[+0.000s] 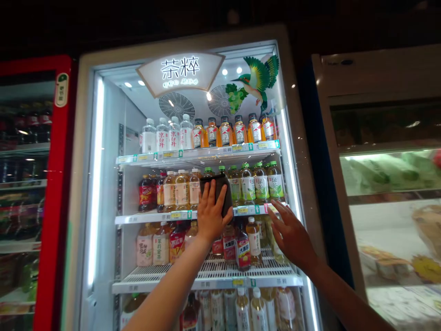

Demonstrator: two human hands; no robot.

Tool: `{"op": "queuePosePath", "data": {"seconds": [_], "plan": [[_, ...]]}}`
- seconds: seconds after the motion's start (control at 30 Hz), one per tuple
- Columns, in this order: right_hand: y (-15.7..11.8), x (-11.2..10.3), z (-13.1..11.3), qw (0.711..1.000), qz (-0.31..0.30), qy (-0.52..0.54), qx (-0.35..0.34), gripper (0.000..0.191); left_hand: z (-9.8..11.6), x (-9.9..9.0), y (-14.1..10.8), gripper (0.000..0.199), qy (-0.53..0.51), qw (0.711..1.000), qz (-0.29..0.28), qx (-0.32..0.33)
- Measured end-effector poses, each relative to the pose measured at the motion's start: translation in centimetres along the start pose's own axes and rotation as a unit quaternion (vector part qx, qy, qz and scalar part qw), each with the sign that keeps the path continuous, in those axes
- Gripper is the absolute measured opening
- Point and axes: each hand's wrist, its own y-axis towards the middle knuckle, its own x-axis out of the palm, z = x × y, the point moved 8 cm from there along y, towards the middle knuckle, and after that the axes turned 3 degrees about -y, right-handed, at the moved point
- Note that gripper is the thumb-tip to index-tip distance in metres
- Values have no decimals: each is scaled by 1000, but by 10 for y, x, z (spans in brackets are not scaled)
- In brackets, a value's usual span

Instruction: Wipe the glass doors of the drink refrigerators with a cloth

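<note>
My left hand (211, 216) presses a folded dark cloth (225, 184) flat against the glass door (138, 248) of a lit drinks cooler, its fingers spread over the cloth. The cloth covers part of the middle row of bottles. To the right, my right hand (287, 230) is open, with fingers stretched toward the glass in front of the middle shelf's right end. It holds nothing; whether its fingertips touch the glass I cannot tell. Behind the glass stand green-capped tea bottles (261, 184), and a kingfisher sticker (257, 80) decorates the upper right.
A red-framed cooler (62, 193) with dark bottles stands on the left. On the right is another glass-fronted fridge (344, 76) with packed food on its shelves. The cooler's pale frame (292, 105) surrounds the glass. Clear-capped water bottles (149, 136) line the top shelf.
</note>
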Motion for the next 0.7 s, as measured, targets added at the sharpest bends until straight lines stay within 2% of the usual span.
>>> {"op": "queuePosePath", "data": {"seconds": [0.1, 0.2, 0.27, 0.33, 0.4, 0.47, 0.5, 0.6, 0.67, 0.7], "plan": [[4, 0, -10, 1000, 4, 26, -10, 57, 14, 3, -20, 85, 11, 1000, -1, 3], [14, 3, -22, 999, 15, 41, -21, 56, 24, 10, -14, 86, 9, 998, -41, 45], [19, 6, -29, 999, 17, 45, -25, 55, 13, 8, -2, 82, 6, 996, -64, 60], [18, 9, -36, 998, 11, 48, -30, 55, -11, 0, 4, 80, 12, 998, -59, 31], [15, 11, -42, 998, 6, 48, -34, 54, -35, -12, -6, 78, 23, 999, -28, -30], [10, 13, -49, 998, 2, 47, -37, 53, -43, -19, -29, 76, 27, 998, -7, -60], [9, 15, -52, 998, -1, 47, -37, 53, -39, -18, -40, 76, 23, 999, -11, -48], [12, 23, -65, 998, -14, 51, -44, 56, -14, -9, -57, 75, -6, 997, -48, 60], [17, 29, -74, 997, -24, 51, -54, 60, -10, -7, -49, 73, -17, 992, -64, 106], [20, 32, -78, 997, -29, 49, -59, 60, -15, -8, -41, 72, -16, 992, -64, 106]]}}
